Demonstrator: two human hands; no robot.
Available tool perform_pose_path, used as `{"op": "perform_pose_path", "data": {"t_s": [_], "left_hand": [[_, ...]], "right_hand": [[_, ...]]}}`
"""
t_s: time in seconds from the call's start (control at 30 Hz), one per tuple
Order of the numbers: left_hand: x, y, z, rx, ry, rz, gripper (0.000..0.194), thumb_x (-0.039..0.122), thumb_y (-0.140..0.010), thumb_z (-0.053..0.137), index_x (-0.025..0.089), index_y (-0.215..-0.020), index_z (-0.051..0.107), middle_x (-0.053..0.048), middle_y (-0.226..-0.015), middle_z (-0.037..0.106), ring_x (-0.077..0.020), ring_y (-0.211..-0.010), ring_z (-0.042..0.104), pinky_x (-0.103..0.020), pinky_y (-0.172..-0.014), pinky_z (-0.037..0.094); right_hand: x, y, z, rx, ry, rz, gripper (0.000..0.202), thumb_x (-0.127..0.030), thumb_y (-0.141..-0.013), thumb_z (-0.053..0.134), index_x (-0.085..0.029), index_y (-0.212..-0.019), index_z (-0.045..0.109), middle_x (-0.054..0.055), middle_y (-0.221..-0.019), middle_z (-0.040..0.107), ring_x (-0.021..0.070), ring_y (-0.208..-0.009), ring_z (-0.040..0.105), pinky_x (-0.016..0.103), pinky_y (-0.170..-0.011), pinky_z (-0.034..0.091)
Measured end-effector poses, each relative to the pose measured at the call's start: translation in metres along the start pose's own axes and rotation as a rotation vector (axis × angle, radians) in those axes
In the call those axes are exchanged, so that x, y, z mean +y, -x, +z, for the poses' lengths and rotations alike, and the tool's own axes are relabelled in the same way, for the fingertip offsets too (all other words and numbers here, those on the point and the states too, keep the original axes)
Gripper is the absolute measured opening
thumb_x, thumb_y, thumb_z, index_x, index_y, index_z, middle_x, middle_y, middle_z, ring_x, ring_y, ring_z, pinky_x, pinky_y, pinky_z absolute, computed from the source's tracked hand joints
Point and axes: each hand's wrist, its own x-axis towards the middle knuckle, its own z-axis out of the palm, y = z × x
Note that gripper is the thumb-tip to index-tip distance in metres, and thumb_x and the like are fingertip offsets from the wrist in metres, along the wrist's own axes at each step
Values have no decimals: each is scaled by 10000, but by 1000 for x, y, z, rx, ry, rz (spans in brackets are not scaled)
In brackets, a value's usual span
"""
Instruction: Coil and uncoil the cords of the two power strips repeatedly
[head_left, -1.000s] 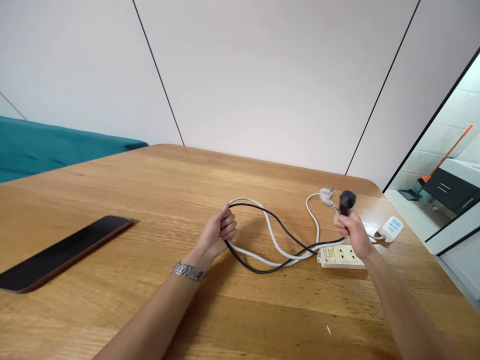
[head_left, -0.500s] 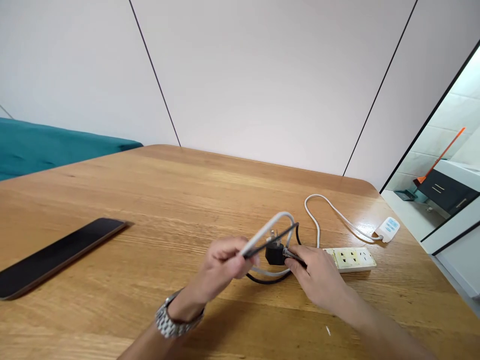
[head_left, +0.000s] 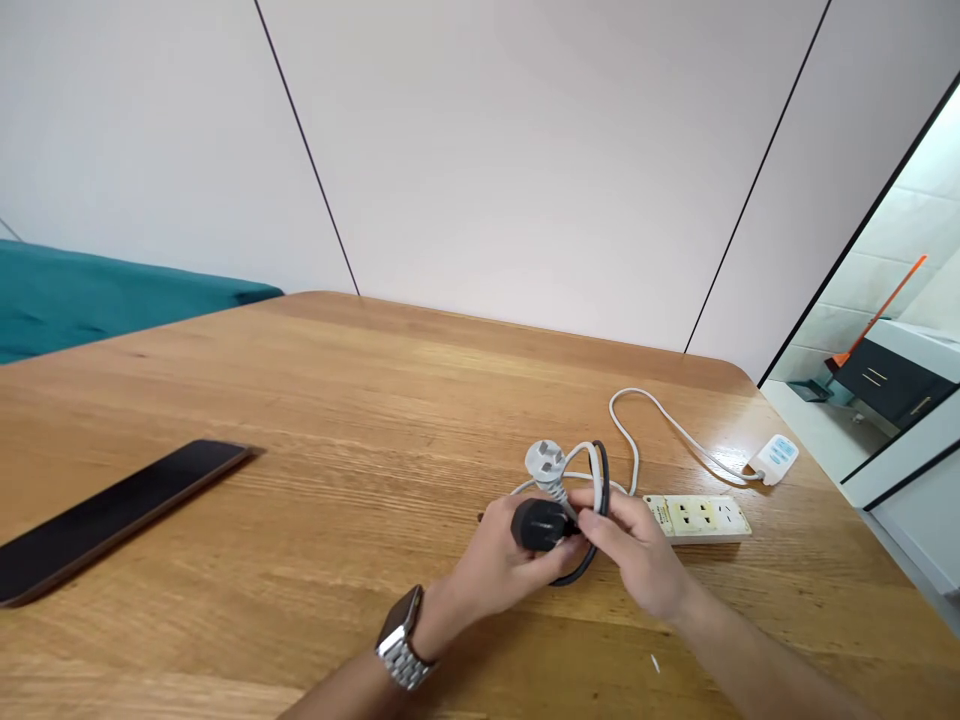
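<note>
Fingers of the left hand [head_left: 495, 570] are closed round a black plug [head_left: 537, 525]; those of the right hand [head_left: 641, 565], just beside, pinch a white cord [head_left: 597, 478] and a black cord [head_left: 606, 490], which loop up together. At far left, a teal sofa [head_left: 112, 295] adjoins the wooden desk [head_left: 337, 400], on which a dark flat slab [head_left: 127, 515] lies slantwise. Farther right, a watch [head_left: 400, 618] with a metal band circles the left wrist. Near the middle, behind the black plug, a white plug [head_left: 545, 460] shows its three prongs, its ribbed neck running down to the fingers. Whether the hands touch the desk cannot be told. Toward the right lie a small white scrap [head_left: 655, 663], a power strip [head_left: 697, 518] just beyond the right hand, sockets upward, and a thin white lead [head_left: 667, 412] curving to a white block [head_left: 778, 457] near the desk's edge. At far right, an orange-handled broom [head_left: 885, 305] leans beside a dark cabinet [head_left: 892, 375].
</note>
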Motion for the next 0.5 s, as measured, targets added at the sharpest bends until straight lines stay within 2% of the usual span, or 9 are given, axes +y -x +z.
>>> {"op": "perform_pose_path", "data": {"t_s": [0.1, 0.2, 0.37, 0.43, 0.5], "left_hand": [[-1, 0, 7, 110, -5, -50, 208, 381, -729, 635, 177, -694, 617, -34, -694, 626, -154, -623, 541, -264, -609, 444], [2, -2, 6, 101, -14, 23, 251, 406, -791, 542, 179, -706, 608, -48, -734, 627, -168, -679, 543, -292, -668, 453], [-1, -7, 4, 87, 47, -1, 348, 443, -874, 432, 175, -710, 581, -36, -685, 593, -158, -645, 525, -289, -646, 446], [-6, -8, 2, 162, 70, -43, 355, 445, -871, 452, 170, -727, 623, -59, -750, 642, -182, -731, 580, -309, -727, 467], [-14, -9, -3, 304, 75, -104, 349, 463, -837, 498, 169, -747, 661, -77, -820, 676, -211, -810, 612, -329, -794, 476]], "right_hand": [[3, 2, 7, 48, -3, -1, 295, -395, -872, 536, -205, -1012, 712, 58, -982, 712, 213, -948, 641, 339, -869, 498], [8, 3, 11, 70, -28, -18, 280, -345, -880, 516, -203, -1051, 686, 61, -1026, 703, 204, -960, 638, 330, -865, 497], [19, 5, 14, 188, 78, -92, 195, -250, -844, 466, -196, -731, 616, 26, -761, 647, 167, -750, 599, 273, -699, 479], [25, 5, 12, 213, 165, -181, 177, -213, -823, 451, -199, -688, 564, 26, -755, 623, 169, -745, 588, 279, -694, 467], [33, 3, 7, 268, 317, -279, 111, -180, -791, 457, -201, -750, 559, 37, -820, 619, 184, -794, 588, 305, -729, 467]]}}
